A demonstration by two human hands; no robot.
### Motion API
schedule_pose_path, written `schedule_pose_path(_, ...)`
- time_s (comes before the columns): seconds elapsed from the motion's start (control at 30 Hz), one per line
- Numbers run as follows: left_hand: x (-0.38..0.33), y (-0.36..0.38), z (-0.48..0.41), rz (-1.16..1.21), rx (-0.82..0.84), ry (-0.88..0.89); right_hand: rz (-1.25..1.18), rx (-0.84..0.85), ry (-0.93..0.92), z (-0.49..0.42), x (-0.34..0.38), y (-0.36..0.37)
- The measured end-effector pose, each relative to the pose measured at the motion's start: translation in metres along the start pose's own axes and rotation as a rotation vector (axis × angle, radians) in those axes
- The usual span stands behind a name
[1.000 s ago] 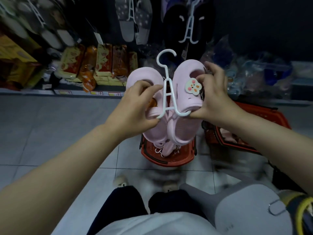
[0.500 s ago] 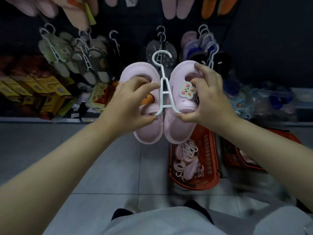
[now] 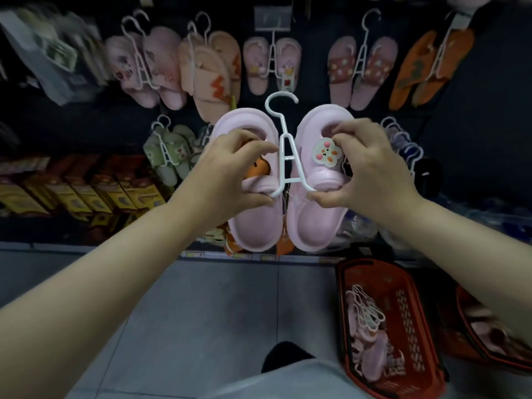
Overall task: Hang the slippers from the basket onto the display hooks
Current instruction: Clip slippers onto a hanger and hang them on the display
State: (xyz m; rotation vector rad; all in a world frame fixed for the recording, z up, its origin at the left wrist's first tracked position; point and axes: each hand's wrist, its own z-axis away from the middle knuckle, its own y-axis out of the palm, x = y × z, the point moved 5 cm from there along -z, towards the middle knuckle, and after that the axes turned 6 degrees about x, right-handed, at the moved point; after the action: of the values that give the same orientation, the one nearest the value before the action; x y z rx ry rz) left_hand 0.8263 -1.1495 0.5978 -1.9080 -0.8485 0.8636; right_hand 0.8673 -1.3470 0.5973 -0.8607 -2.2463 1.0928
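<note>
The left hand point(image 3: 227, 171) and right hand point(image 3: 371, 171) are still keeping a curled grip on the pink slippers point(image 3: 253, 226) and their white hanger point(image 3: 283, 145). The pair is now rising before the displayed slippers point(image 3: 256, 67) at the top of the frame.

Both bare arms stretch forward; left hand point(image 3: 230, 171) and right hand point(image 3: 371, 168), fingers curled, each pinch one of the pink slippers point(image 3: 313, 226).

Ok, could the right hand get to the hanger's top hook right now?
Probably yes, but only after letting go. The right hand is pinching the right pink slipper by the lower arm of the white hanger; its hook stands bare above both slippers.
</note>
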Motion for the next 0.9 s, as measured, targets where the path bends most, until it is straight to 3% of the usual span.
schedule_pose_path(0.3, 0.093, -0.056, -0.042, -0.121, -0.083, 0.012, 0.075, -0.12, -0.076, -0.118, 0.015, 0.026)
schedule_pose_path(0.6, 0.194, -0.107, -0.056, -0.164, -0.165, -0.132, -0.007, -0.161, -0.153, -0.226, 0.049, 0.069)
schedule_pose_path(0.9, 0.296, -0.175, -0.048, -0.28, -0.193, -0.022, 0.052, -0.23, -0.116, -0.316, 0.117, 0.097)
